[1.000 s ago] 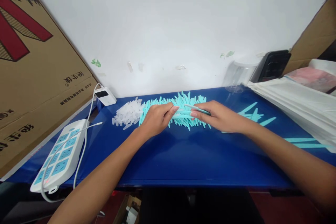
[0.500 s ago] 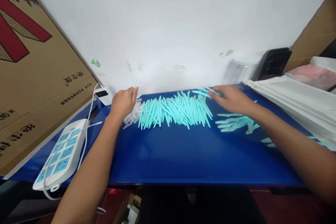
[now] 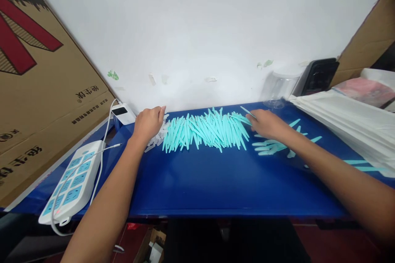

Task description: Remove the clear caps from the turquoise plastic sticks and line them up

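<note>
A heap of slim turquoise plastic sticks (image 3: 206,131), tapered at the ends, lies across the blue table. My right hand (image 3: 266,124) is at the heap's right end, its fingers pinched on a few turquoise sticks (image 3: 246,111) that point left. More sticks (image 3: 268,147) lie spread beneath and beside that wrist, some with whitish, clear ends. On the left, my left hand (image 3: 148,123) is closed with its fingers curled, beside a pile of small translucent plastic pieces (image 3: 158,137). What those fingers hold, if anything, is hidden.
A white power strip (image 3: 72,181) with cables and a small white device (image 3: 122,114) stand left, before a large cardboard box (image 3: 46,90). At right are a clear container (image 3: 280,84), a black object (image 3: 321,76) and stacked white sheets (image 3: 342,119). A white wall (image 3: 197,28) closes the back.
My right hand has moved slightly left and down with its sticks, bringing them against the heap's right end. My left hand has shifted slightly right. More loose sticks show behind the right forearm.
</note>
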A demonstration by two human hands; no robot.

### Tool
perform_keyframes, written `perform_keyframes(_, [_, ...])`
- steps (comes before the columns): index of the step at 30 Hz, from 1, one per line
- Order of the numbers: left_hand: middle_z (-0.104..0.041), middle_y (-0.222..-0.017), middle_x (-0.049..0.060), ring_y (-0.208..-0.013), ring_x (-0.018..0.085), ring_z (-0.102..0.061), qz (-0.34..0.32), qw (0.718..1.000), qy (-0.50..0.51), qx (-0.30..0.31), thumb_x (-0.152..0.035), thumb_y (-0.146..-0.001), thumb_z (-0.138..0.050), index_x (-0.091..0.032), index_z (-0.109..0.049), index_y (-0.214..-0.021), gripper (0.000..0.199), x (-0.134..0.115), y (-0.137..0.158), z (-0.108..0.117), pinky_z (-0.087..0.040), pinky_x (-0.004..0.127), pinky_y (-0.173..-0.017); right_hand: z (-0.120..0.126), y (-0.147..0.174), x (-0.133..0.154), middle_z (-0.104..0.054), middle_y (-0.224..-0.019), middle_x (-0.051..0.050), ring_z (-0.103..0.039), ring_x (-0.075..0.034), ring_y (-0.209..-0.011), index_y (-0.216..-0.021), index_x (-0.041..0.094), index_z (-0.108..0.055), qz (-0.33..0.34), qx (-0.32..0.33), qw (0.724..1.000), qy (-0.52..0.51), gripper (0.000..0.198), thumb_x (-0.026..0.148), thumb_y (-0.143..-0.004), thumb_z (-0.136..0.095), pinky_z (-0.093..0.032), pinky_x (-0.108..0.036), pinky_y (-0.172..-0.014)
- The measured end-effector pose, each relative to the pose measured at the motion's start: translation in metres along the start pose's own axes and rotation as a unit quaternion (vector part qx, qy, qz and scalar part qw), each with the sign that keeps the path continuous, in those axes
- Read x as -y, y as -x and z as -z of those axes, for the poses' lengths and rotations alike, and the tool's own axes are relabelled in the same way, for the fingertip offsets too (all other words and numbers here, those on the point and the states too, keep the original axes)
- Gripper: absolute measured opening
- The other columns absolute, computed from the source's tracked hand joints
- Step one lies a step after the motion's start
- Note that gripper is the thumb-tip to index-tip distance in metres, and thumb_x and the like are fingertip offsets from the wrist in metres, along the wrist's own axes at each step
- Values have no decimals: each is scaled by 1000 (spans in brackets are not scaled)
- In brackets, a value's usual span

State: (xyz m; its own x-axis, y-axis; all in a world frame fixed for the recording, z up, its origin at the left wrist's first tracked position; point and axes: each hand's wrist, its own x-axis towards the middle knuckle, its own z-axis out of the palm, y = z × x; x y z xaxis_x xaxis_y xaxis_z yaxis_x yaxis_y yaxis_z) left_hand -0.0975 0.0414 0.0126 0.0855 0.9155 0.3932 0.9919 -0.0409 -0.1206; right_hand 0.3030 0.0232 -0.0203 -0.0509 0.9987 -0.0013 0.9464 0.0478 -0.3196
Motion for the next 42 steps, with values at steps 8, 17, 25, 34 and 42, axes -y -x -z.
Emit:
perform_keyframes(8, [-72,-83,16,-79,31,-66,-5,1000,4,-12,-50,-110,-24,-19,-72,-92,61,-1,1,1,-33,35,-67,9,9,3,-79,-78,-12,-75,-25,-70,-82,21,-61,15,61,990,-125,39,43,-108,-43,-52,-35,-63])
perform_keyframes(17, [-70,-78,14,-76,30,-64,-11,1000,28,-7,-51,-110,-26,-20,-71,-87,60,-4,2,2,-32,35,-66,15,15,4,-81,-98,-15,-77,-26,-74,-87,20,-64,47,101,979,-171,42,50,-108,-43,-51,-32,-51])
perform_keyframes(25, [-69,-76,13,-75,29,-64,-18,999,32,-13,-50,-111,-26,-20,-69,-83,59,-4,1,1,-28,35,-64,18,18,6,-79,-82,-13,-74,-29,-65,-104,17,-68,19,66,995,-68,40,43,-109,-38,-52,-41,-64])
perform_keyframes(34, [-71,-81,15,-77,29,-65,-17,1000,16,-6,-51,-110,-24,-20,-71,-88,61,-4,1,2,-31,35,-66,14,20,10,-80,-85,-15,-73,-26,-58,-106,17,-64,37,119,979,-164,38,46,-109,-40,-53,-39,-56])
perform_keyframes(42, [-75,-96,22,-90,38,-70,35,997,-45,49,-54,-107,-22,-15,-77,-102,68,11,-1,3,-46,40,-73,12,11,2,-75,-84,-13,-70,-29,-78,-101,19,-70,78,12,992,-95,55,56,-109,-31,-48,-38,-71])
